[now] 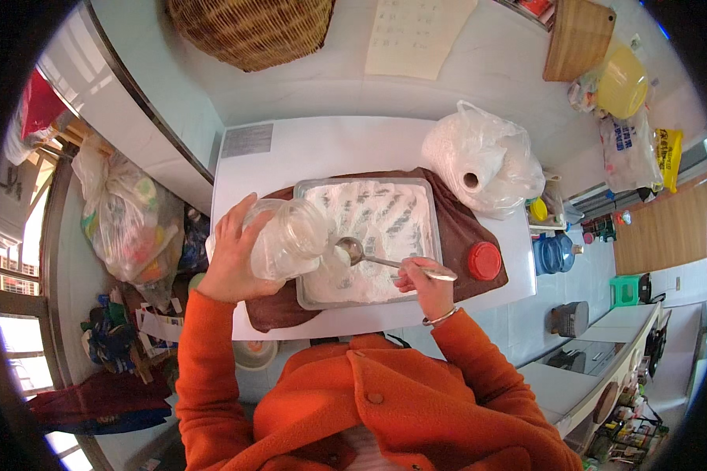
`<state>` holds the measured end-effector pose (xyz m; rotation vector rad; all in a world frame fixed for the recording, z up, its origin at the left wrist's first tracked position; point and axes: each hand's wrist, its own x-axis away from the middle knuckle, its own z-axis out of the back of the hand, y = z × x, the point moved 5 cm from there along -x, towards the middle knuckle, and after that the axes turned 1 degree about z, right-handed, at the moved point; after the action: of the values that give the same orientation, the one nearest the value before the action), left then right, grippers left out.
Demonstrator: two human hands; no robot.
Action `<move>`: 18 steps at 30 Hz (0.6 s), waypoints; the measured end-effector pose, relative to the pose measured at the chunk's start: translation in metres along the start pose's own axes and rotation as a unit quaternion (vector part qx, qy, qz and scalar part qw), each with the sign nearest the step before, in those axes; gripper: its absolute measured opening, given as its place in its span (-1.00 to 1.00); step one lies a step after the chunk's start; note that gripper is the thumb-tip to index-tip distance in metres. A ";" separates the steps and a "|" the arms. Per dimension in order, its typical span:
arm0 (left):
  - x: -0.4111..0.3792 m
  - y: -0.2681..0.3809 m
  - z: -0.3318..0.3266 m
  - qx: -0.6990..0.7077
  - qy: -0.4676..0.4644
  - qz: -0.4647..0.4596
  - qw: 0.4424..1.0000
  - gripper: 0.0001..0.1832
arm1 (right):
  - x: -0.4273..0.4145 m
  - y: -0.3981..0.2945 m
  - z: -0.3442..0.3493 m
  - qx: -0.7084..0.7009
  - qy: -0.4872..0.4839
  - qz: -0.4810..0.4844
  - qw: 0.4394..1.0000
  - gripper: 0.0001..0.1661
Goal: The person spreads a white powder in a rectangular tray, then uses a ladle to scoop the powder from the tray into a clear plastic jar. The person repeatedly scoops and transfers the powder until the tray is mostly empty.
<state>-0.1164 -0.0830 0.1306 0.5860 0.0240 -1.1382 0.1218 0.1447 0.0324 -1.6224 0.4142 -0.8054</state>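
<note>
My left hand (235, 253) grips a clear jar (297, 235), tilted with its open mouth to the right over the tray's left edge. In my right hand (424, 282) is a metal spoon (383, 261) with a round bowl, held by its handle. The spoon's bowl is just right of the jar's mouth, above the tray. Below lies a shallow rectangular tray (437, 235), with white powder (389, 215) spread unevenly over its bottom. The tray rests on a brown cloth (459, 218). A red lid (484, 261) sits on the cloth to the right.
White plastic bags (489, 159) and a roll stand at the back right of the white table (342, 135). A wicker basket (253, 29) and a sheet of paper (415, 35) are beyond the table. At left is a full plastic bag (132, 218); a basin (256, 355) sits below the front edge.
</note>
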 end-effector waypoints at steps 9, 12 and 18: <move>0.008 -0.011 0.004 0.026 0.005 0.014 1.000 0.05 | -0.002 -0.053 0.006 -0.051 0.043 0.058 0.996 -0.70; 0.010 -0.013 0.008 0.038 0.006 0.016 0.999 0.05 | 0.007 -0.088 -0.015 -0.026 0.020 0.101 0.994 -0.73; 0.021 -0.025 0.012 0.057 0.021 0.012 0.998 0.08 | 0.021 -0.118 -0.080 0.067 -0.156 0.220 0.961 -0.82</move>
<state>-0.1324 -0.1131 0.1234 0.7096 -0.0125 -1.1086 0.0610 0.1001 0.1548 -1.4268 0.4612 -0.2315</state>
